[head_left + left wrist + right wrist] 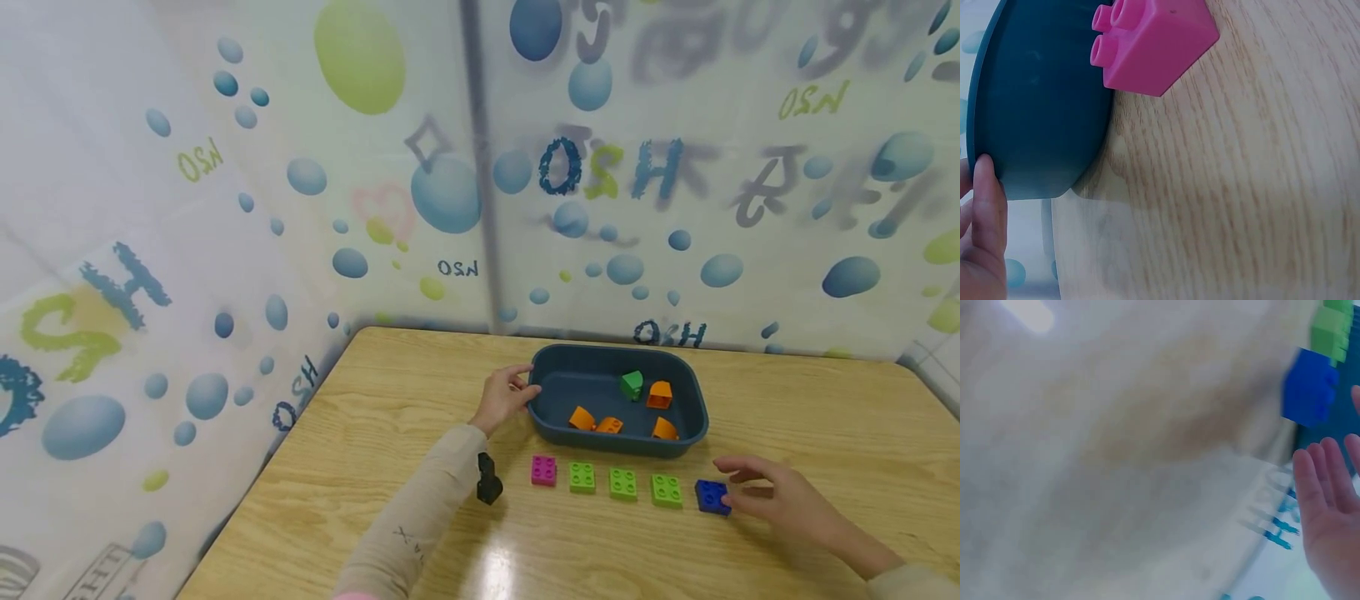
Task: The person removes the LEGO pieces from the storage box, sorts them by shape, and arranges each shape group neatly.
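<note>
My left hand (pixel 501 400) pinches the left rim of a dark blue bin (pixel 615 443), thumb on one side and fingers on the other, as the left wrist view (pixel 985 215) also shows. Inside the bin lie several orange blocks (pixel 660 395) and a green block (pixel 632 384). A row of toy building bricks stands in front: a pink brick (pixel 543 471), three lime green bricks (pixel 622 484) and a blue brick (pixel 708 495) at the right end. Beside the blue brick is my right hand (pixel 787 502), its fingers spread and holding nothing. Whether its thumb touches the brick is unclear.
The wooden table (pixel 405 375) meets a patterned wall covering (pixel 420 292) at the back and left. A small black object (pixel 489 479) shows at my left wrist. Light glares off the tabletop near the front.
</note>
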{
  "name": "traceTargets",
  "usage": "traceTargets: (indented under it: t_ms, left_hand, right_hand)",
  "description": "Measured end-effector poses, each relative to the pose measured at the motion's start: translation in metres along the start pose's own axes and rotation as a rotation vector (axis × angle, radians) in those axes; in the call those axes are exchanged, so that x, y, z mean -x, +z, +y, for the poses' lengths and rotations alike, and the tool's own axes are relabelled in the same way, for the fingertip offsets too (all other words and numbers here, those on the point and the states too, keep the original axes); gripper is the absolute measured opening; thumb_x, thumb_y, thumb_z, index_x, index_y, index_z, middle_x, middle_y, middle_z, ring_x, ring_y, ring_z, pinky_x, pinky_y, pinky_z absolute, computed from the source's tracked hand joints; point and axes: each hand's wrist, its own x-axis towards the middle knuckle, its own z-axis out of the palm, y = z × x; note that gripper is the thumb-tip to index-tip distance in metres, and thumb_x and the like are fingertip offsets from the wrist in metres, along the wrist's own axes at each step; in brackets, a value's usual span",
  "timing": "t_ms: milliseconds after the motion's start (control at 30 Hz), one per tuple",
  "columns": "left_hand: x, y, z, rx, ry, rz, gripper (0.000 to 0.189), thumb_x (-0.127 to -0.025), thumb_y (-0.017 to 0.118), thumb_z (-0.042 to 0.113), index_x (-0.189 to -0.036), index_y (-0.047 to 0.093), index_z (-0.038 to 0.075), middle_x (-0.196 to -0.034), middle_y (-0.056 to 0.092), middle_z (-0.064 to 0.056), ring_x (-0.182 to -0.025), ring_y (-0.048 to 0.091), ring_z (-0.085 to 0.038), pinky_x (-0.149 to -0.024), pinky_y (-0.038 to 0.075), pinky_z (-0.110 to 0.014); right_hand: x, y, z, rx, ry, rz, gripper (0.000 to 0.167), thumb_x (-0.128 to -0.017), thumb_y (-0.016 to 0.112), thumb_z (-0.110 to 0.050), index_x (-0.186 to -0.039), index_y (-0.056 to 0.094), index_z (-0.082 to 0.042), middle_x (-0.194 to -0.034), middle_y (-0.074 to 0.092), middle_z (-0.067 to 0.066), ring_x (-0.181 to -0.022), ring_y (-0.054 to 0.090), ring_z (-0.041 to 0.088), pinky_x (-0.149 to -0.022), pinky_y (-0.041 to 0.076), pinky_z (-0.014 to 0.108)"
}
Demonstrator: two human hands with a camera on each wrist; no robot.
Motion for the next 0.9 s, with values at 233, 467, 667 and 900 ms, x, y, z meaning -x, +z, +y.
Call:
traceTargets:
  t_ms: [233, 467, 667, 900]
  left_hand:
    - [0.002, -0.003, 0.0, -0.005, 0.011, 0.003, 0.042, -0.082, 0.063, 0.008, -0.122, 0.052, 0.0, -0.071, 0.054, -0.009, -0.061, 0.058, -0.041, -0.056, 0.052, -0.045]
    - [0.003, -0.001, -0.002, 0.008, 0.011, 0.002, 0.041, -0.082, 0.063, 0.007, -0.121, 0.053, 0.001, -0.073, 0.053, -0.009, -0.062, 0.058, -0.04, -0.055, 0.052, -0.044]
    - [0.0, 0.0, -0.001, 0.007, 0.018, 0.002, 0.041, -0.082, 0.063, 0.007, -0.122, 0.053, 0.0, -0.073, 0.051, -0.008, -0.062, 0.058, -0.04, -0.055, 0.052, -0.044]
    - [-0.002, 0.0, -0.003, 0.008, 0.016, 0.0, 0.042, -0.082, 0.063, 0.008, -0.122, 0.053, 0.0, -0.072, 0.051, -0.008, -0.059, 0.059, -0.036, -0.054, 0.053, -0.043]
  right_hand:
    - [-0.017, -0.013, -0.022, -0.017, 0.046, 0.076, 0.03, -0.086, 0.057, -0.008, -0.108, 0.054, 0.011, -0.098, 0.06, -0.01, -0.083, 0.053, -0.006, -0.064, 0.051, 0.018]
    - [-0.039, -0.015, -0.039, 0.032, 0.009, 0.114, 0.025, -0.087, 0.056, -0.01, -0.107, 0.058, 0.006, -0.097, 0.062, 0.001, -0.082, 0.054, -0.005, -0.065, 0.051, 0.019]
    - [-0.062, -0.021, -0.045, 0.094, 0.007, 0.115, 0.027, -0.089, 0.055, -0.014, -0.109, 0.057, 0.004, -0.103, 0.06, 0.016, -0.084, 0.052, -0.007, -0.067, 0.05, 0.018]
    - [-0.096, -0.025, -0.046, 0.147, 0.074, 0.077, 0.035, -0.09, 0.053, -0.023, -0.113, 0.055, 0.004, -0.106, 0.058, 0.019, -0.092, 0.056, 0.028, -0.075, 0.05, 0.04]
